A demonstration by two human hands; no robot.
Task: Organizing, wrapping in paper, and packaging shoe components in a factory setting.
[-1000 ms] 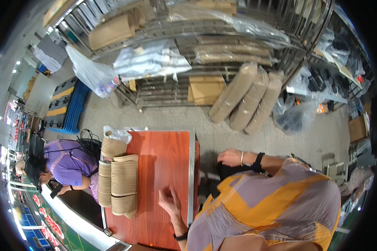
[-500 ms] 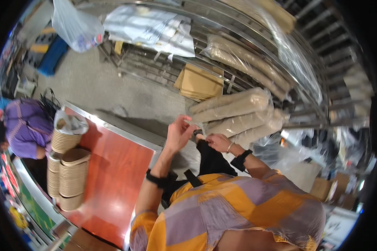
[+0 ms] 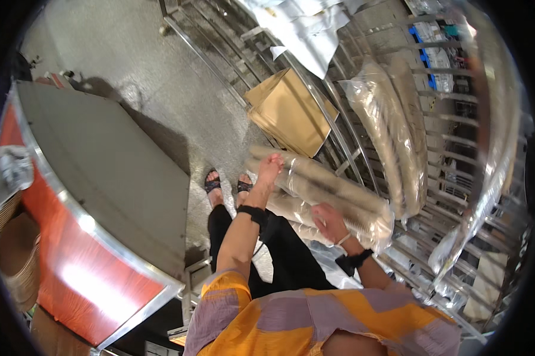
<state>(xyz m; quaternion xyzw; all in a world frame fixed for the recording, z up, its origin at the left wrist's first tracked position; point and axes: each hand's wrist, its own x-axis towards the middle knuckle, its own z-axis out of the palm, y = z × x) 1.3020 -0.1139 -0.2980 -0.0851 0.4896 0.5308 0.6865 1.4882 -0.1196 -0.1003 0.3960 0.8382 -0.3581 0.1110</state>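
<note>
Both my arms reach forward over long plastic-wrapped sleeves of brown stacked containers (image 3: 338,204), which lie low by the rack. My left hand (image 3: 270,168) is raised in front of their far end, its fingers curled in with nothing visible in them. Nearer to me, my right hand (image 3: 329,222) hovers over the sleeves with fingers loosely extended, somewhat blurred, and holds nothing. Whether either hand touches the plastic is hard to tell. Past my left hand, flat brown cardboard pieces (image 3: 291,110) lean on the metal rack.
A red-topped table (image 3: 95,273) with a metal edge stands at the left, bearing stacked brown containers (image 3: 18,261). To the right runs a slatted metal rack (image 3: 451,160) holding more wrapped sleeves (image 3: 392,136). White sheets (image 3: 306,32) hang over its far part. My sandalled feet (image 3: 213,181) stand between.
My view has swung right toward the rack, so the table slid left and the co-worker in purple is almost out of sight. My hands have moved apart, over the wrapped sleeves.
</note>
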